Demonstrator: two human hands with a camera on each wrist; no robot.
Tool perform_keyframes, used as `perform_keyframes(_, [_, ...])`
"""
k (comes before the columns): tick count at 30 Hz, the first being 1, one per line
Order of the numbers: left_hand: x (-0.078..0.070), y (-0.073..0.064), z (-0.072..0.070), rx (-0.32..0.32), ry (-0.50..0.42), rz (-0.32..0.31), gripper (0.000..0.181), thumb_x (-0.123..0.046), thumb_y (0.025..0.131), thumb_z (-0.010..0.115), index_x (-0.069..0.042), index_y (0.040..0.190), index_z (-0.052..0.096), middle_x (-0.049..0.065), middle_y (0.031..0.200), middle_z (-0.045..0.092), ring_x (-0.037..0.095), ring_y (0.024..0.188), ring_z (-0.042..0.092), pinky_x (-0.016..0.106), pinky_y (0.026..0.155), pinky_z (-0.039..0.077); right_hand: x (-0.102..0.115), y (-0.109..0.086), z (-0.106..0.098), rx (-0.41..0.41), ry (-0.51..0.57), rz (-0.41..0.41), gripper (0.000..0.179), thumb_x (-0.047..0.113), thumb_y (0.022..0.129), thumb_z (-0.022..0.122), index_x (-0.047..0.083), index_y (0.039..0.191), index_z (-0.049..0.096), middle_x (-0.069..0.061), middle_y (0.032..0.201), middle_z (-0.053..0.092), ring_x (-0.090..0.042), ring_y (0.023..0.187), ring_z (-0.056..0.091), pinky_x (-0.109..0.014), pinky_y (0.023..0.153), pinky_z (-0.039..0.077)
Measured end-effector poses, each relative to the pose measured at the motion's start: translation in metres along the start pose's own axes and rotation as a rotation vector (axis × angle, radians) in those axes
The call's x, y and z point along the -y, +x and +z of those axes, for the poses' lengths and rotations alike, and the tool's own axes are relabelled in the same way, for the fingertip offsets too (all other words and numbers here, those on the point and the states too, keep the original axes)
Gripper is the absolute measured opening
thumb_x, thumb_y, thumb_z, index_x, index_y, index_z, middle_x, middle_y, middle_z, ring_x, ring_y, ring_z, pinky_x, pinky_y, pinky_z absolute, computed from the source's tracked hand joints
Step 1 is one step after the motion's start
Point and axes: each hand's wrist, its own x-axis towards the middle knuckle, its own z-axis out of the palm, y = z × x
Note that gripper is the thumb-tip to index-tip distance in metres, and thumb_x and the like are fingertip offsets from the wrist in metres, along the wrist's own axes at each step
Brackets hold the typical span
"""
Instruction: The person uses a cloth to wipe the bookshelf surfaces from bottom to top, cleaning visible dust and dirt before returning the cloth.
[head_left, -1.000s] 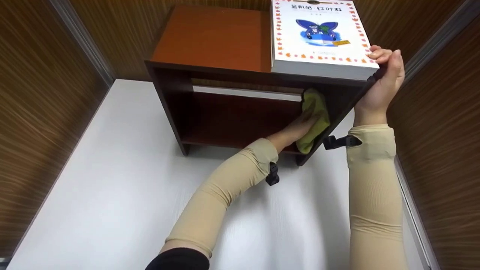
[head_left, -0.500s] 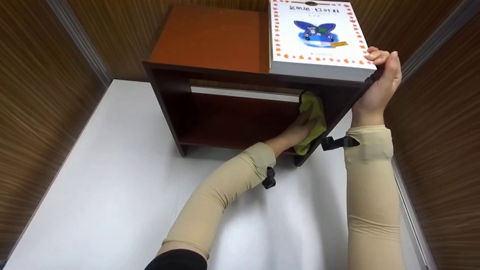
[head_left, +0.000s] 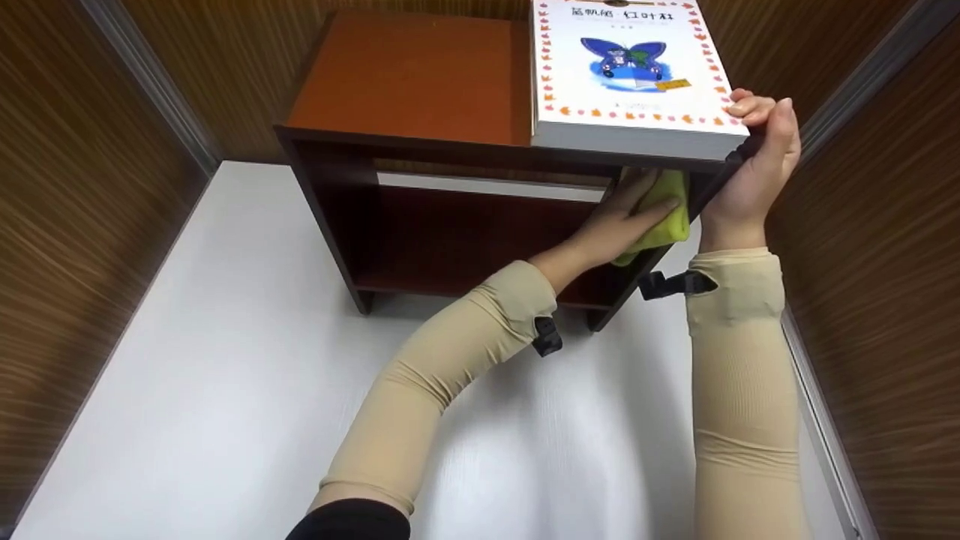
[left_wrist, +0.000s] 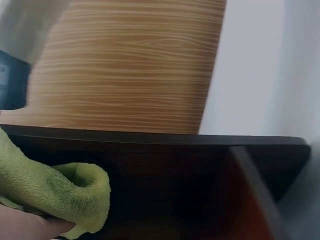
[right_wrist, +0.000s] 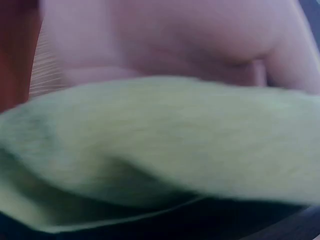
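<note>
My left hand point(head_left: 619, 217) holds a green cloth point(head_left: 679, 217) inside the small brown shelf unit point(head_left: 409, 82), at the inner face of its right side panel point(head_left: 634, 289). Its thumb lies across the front of the cloth; the fingers go partly out of sight beneath the top board. Loose folds of the cloth point(left_wrist: 77, 200) bulge out in the left wrist view. My right hand point(head_left: 754, 169) grips the unit's top right front corner, fingertips on the edge of a thick white book point(head_left: 637, 97). In the right wrist view, blurred, the cloth point(right_wrist: 175, 135) covers part of the left hand point(right_wrist: 165, 40).
The unit stands on a white tabletop point(head_left: 247, 375). Wood-grain walls point(head_left: 885, 247) enclose it at the left, back and right. A lower shelf board point(head_left: 450, 240) crosses its inside. The book lies on the right half of its top.
My left hand has moved the cloth up and toward the front edge of the side panel, close under the top board. My right hand keeps its grip on the corner.
</note>
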Motion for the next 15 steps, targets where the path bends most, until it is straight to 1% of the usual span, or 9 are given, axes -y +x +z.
perform_keyframes(1, [-0.003,0.001,-0.001,-0.002,0.0,0.016,0.059,-0.035,0.096,0.05,-0.017,0.148,0.027,0.001,0.149,0.027,0.008,0.126,0.033,0.017,0.097,0.03,0.0,0.0,0.0,0.001,0.005,0.001,0.046,-0.001,0.099,0.021,-0.011,0.059,0.04,-0.018,0.058,0.05,-0.033,0.078,0.051,-0.035,0.083,0.043])
perform_keyframes(3, [-0.008,0.004,-0.003,-0.013,0.011,0.049,0.054,-0.033,0.096,0.05,-0.015,0.144,0.036,0.001,0.133,0.04,0.006,0.112,0.042,0.015,0.09,0.035,0.0,0.0,0.0,0.005,0.015,0.004,0.046,-0.001,0.099,0.021,-0.011,0.059,0.04,-0.018,0.058,0.05,-0.033,0.078,0.051,-0.036,0.084,0.042])
perform_keyframes(4, [-0.01,0.005,-0.003,-0.019,0.009,0.07,0.049,-0.032,0.096,0.05,-0.014,0.141,0.04,0.001,0.125,0.044,0.006,0.106,0.044,0.015,0.087,0.037,0.0,0.0,0.001,0.005,0.019,0.007,0.046,-0.001,0.099,0.021,-0.011,0.059,0.04,-0.018,0.058,0.05,-0.033,0.078,0.051,-0.036,0.084,0.042])
perform_keyframes(6, [-0.013,0.008,-0.004,-0.031,-0.018,0.079,0.043,-0.031,0.096,0.051,-0.015,0.135,0.045,-0.001,0.117,0.046,0.006,0.1,0.046,0.016,0.083,0.04,0.0,-0.001,0.001,0.008,0.017,0.011,0.046,-0.001,0.099,0.021,-0.011,0.059,0.04,-0.018,0.058,0.05,-0.033,0.079,0.051,-0.036,0.084,0.042])
perform_keyframes(9, [-0.014,0.012,-0.006,-0.05,-0.057,0.079,0.041,-0.03,0.096,0.052,-0.014,0.133,0.048,-0.003,0.12,0.049,0.004,0.102,0.046,0.014,0.085,0.038,-0.001,-0.002,0.001,0.017,0.006,0.012,0.046,-0.001,0.099,0.021,-0.011,0.06,0.041,-0.018,0.059,0.05,-0.033,0.079,0.052,-0.036,0.085,0.042])
perform_keyframes(11, [-0.014,0.015,-0.007,-0.058,-0.067,0.074,0.042,-0.03,0.096,0.052,-0.013,0.133,0.048,-0.005,0.124,0.05,0.003,0.105,0.046,0.014,0.087,0.037,-0.001,-0.002,0.001,0.018,-0.003,0.009,0.045,-0.001,0.099,0.021,-0.011,0.06,0.041,-0.018,0.059,0.051,-0.033,0.079,0.052,-0.036,0.085,0.042])
perform_keyframes(12, [-0.013,0.017,-0.008,-0.061,-0.063,0.077,0.042,-0.03,0.095,0.052,-0.012,0.134,0.048,-0.005,0.126,0.05,0.002,0.106,0.046,0.013,0.089,0.035,-0.001,-0.002,0.001,0.013,-0.002,0.006,0.045,-0.001,0.099,0.022,-0.011,0.06,0.041,-0.018,0.059,0.05,-0.033,0.079,0.052,-0.036,0.085,0.042])
perform_keyframes(15, [-0.008,0.024,-0.008,-0.075,-0.017,0.075,0.041,-0.03,0.095,0.052,-0.009,0.13,0.051,-0.001,0.122,0.053,0.005,0.104,0.048,0.012,0.088,0.035,0.0,-0.002,0.001,-0.007,-0.005,-0.01,0.044,-0.002,0.099,0.023,-0.011,0.059,0.041,-0.018,0.058,0.05,-0.033,0.078,0.052,-0.036,0.084,0.042])
